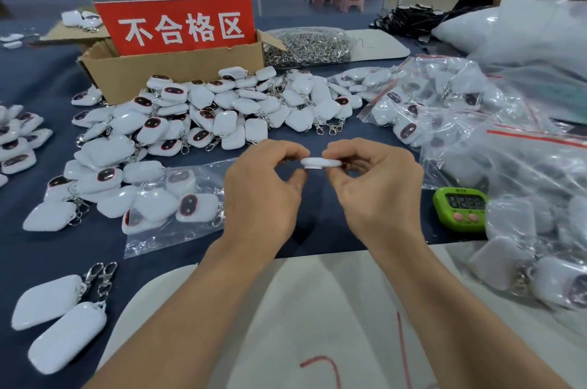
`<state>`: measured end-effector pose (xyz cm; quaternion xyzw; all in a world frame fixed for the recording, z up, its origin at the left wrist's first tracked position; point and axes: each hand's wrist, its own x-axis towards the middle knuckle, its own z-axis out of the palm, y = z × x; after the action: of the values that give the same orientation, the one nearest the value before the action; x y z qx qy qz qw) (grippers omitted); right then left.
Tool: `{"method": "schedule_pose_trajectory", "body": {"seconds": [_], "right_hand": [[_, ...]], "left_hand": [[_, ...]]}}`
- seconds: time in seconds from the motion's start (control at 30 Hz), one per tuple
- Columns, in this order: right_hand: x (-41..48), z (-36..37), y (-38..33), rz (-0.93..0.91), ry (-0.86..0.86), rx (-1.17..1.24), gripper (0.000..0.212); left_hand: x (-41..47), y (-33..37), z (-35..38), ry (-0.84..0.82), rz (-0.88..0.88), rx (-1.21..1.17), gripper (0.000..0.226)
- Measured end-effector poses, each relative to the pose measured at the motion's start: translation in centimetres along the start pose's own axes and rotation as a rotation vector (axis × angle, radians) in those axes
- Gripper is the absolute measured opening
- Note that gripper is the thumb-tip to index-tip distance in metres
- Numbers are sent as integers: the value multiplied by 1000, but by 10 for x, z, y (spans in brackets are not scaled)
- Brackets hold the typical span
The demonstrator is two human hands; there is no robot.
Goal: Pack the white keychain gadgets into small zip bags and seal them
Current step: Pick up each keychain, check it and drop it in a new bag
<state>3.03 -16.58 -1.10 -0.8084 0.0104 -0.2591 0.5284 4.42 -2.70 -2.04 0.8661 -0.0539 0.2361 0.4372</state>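
Now the seemingly light, rigid gadget (320, 163) is being pinched at its edges, left hand (263, 188) nine o'clock, right hand (378, 188) three.

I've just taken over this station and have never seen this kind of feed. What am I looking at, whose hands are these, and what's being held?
There is no machine here. This is one picture from a camera worn on a person's head, looking forward and down. The two bare hands are that person's own: left hand and right hand. Their fingers pinch one white keychain gadget, seen edge-on, above the dark blue table. Behind it, a pile of loose gadgets lies in front of a cardboard box with a red sign. A zip bag holding gadgets lies to the left. Filled bags heap up on the right, beside a green timer.
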Motion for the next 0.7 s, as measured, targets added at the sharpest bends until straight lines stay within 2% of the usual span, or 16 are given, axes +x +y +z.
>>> {"method": "schedule_pose_trajectory", "body": {"seconds": [0.23, 0.3, 0.4, 0.47, 0.6, 0.7], "right_hand": [[2, 1, 6, -54, 20, -49, 24], [4, 1, 7, -8, -40, 7, 19], [8, 1, 4, 165, -165, 225, 13], [12, -3, 7, 256, -179, 309, 18], [19, -10, 9, 407, -162, 438, 19], [19, -11, 6, 425, -187, 492, 20]], "left_hand": [[2, -2, 0, 3, 79, 29, 31], [2, -2, 0, 9, 162, 32, 45], [0, -2, 1, -23, 321, 76, 68], [0, -1, 2, -53, 375, 107, 63], [-1, 2, 2, -125, 293, 72, 41], [-1, 3, 2, -109, 235, 40, 34]]}}
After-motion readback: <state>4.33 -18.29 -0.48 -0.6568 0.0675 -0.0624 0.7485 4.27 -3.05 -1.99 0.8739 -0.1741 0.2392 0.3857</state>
